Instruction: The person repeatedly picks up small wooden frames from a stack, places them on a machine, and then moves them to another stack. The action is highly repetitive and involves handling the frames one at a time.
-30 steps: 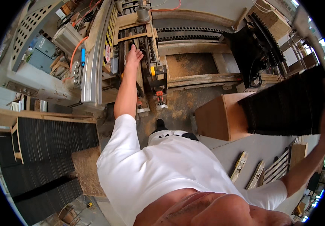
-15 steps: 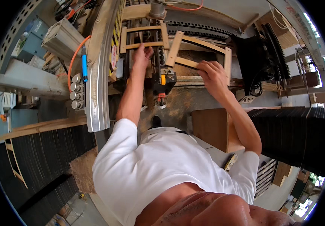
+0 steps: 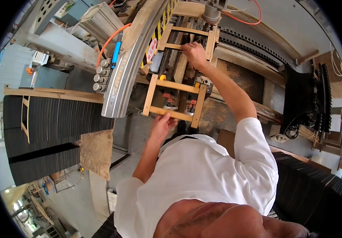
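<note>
A rectangular light-wood frame [image 3: 177, 86] is tilted in front of my body, over the near end of the machine. My left hand [image 3: 163, 127] is closed on its near rail, with the thumb on top. Farther off, a second wooden frame [image 3: 165, 37] lies across the machine's rails beneath a grey metal cylinder [image 3: 211, 12]. My right hand [image 3: 195, 54] grips that frame's near rail with bent fingers, and its fingertips are partly hidden. Small yellow and red fittings [image 3: 193, 104] show under and through the nearer frame.
A long metal beam [image 3: 117, 93] borders the machine on the left, with round knobs [image 3: 99, 78], a blue tool [image 3: 116, 51] and an orange hose [image 3: 106, 39]. Black panel stacks [image 3: 64, 115] stand at left and right. Cable chains [image 3: 254, 49] run at far right; sawdust covers the floor.
My left hand has left the machine's far part and come toward my body, now holding a frame. My right hand has moved left and away, onto the frame in the machine. The view has turned.
</note>
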`<state>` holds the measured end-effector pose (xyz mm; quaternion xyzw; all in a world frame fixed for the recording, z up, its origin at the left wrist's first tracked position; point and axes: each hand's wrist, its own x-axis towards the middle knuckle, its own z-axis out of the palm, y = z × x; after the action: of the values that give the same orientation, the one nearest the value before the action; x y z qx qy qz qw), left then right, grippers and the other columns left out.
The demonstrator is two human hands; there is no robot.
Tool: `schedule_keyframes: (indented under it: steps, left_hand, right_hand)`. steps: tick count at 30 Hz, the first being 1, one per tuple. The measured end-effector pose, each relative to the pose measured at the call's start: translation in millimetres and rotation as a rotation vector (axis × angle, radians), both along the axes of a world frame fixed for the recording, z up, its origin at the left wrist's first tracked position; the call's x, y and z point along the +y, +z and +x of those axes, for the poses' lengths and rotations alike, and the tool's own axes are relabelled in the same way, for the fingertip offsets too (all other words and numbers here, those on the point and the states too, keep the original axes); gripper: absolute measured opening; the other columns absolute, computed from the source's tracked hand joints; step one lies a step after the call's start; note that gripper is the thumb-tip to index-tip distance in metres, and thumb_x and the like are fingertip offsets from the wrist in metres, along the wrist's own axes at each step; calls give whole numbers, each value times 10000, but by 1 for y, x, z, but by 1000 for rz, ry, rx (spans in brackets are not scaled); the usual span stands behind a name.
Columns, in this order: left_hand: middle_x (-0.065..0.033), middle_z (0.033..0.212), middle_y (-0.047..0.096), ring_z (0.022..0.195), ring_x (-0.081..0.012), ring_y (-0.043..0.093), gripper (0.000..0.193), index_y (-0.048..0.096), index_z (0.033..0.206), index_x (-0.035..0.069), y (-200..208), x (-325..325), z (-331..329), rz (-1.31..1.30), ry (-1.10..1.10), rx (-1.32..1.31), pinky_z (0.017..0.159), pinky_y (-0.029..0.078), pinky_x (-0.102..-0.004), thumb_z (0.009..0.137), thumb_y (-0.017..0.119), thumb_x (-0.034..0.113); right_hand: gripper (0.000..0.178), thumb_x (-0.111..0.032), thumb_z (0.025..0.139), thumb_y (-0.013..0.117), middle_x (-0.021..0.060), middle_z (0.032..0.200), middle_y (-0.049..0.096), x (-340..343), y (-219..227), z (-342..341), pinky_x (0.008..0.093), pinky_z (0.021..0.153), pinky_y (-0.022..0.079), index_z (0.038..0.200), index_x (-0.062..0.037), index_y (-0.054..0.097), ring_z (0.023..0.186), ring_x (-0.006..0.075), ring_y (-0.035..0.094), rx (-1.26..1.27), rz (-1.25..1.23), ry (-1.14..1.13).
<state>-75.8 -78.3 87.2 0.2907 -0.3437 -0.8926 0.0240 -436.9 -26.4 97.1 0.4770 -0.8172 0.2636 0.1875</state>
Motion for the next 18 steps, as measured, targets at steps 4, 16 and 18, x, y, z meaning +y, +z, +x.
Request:
schedule_keyframes:
  steps: [4,16,18]
  left_hand:
    - [-65,944,679,812,-165,680,277,592,1182,46,3,19,36,-30,88,-63,718,576,-305,964,601,217]
    - [-58,896,682,843,-183,674,206,634,1011,57,-52,28,66,-6,379,-205,741,567,-326,937,641,248]
    - [-52,880,677,846,-181,668,206,638,995,64,-61,25,67,-13,399,-236,751,560,-326,938,640,261]
  right_hand:
    - [207,-113,833,627,74,973,702,-4,7,-33,412,830,440,1036,-116,667,940,280,598,27,114,11]
    - [233,-118,847,630,85,936,715,-13,14,-88,423,852,416,1073,-165,660,1010,277,601,65,240,-32]
    - [228,-136,850,633,82,932,717,-14,14,-88,427,857,413,1073,-171,664,1015,276,599,60,238,-39]
